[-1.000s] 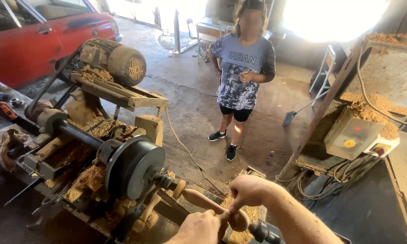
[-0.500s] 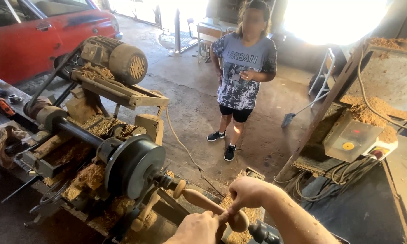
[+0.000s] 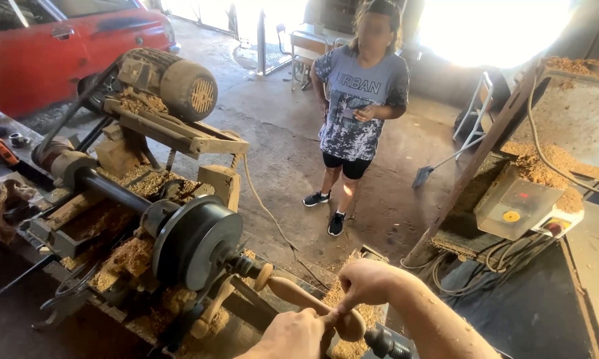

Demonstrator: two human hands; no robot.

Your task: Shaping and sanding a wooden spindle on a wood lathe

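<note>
Both hands, left (image 3: 293,336) and right (image 3: 366,282), stay clenched on the spindle (image 3: 299,292) (lathe (image 3: 193,239) unchanged); work continues.

A red car (image 3: 40,50) stands at the upper left, beyond a dusty electric motor (image 3: 180,86) mounted on a wooden frame. A person in a grey patterned T-shirt and black shorts (image 3: 359,113) stands on the concrete floor (image 3: 279,153). To the right, a broom (image 3: 439,163) leans near a sawdust-covered beige box with a yellow dot (image 3: 515,206), perhaps a switch housing. Coiled cables (image 3: 485,262) lie below it.
</note>
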